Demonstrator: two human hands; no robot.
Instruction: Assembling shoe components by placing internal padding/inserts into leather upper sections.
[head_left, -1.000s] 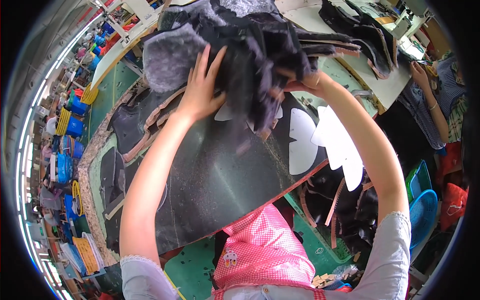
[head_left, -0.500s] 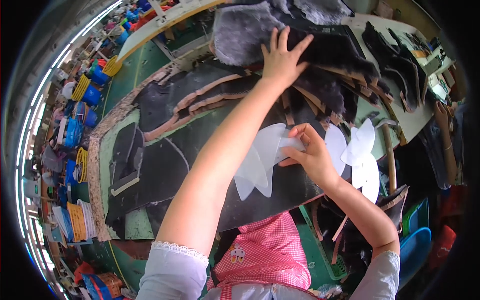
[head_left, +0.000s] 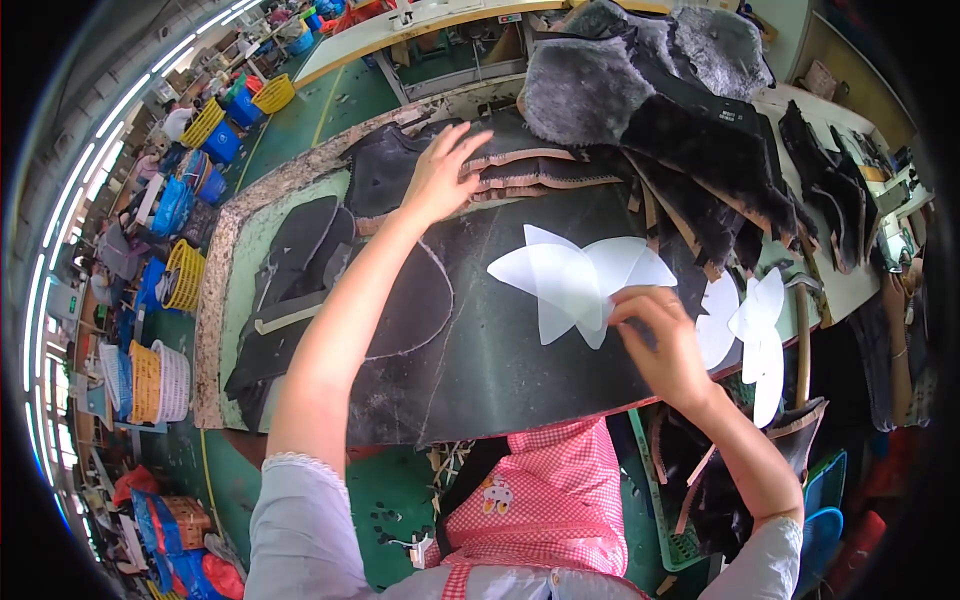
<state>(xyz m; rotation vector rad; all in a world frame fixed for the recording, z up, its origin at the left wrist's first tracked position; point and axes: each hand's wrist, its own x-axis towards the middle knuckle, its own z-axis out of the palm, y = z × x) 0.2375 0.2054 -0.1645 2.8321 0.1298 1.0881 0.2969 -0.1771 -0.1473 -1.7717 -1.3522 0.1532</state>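
Note:
Several translucent white leaf-shaped sheets (head_left: pixel 560 285) lie fanned and overlapping above a large dark sheet of material (head_left: pixel 500 370). At their lower right edge is my right hand (head_left: pixel 665 345). Its curled fingertips touch them, while the thumb stands apart below. Farther up on the left, my left hand (head_left: pixel 440 180) is open with its fingers spread, holding nothing. It hovers at the near-left end of a stack of black fur pieces with tan edges (head_left: pixel 540 170); whether it touches them is unclear. More white leaf-shaped pieces (head_left: pixel 765 330) rest right of my right hand.
Grey and black fur pieces (head_left: pixel 590 90) are heaped at the far right of the table. A hammer with a wooden handle (head_left: pixel 803 340) lies at the right edge. Yellow baskets (head_left: pixel 185 275) and blue bins stand along the left aisle. Another person's arm (head_left: pixel 900 340) shows at far right.
My left hand has moved left, off the fur heap to the tan-edged stack. The white sheets have turned and fanned differently, and my right thumb has come away from them. The view has shifted.

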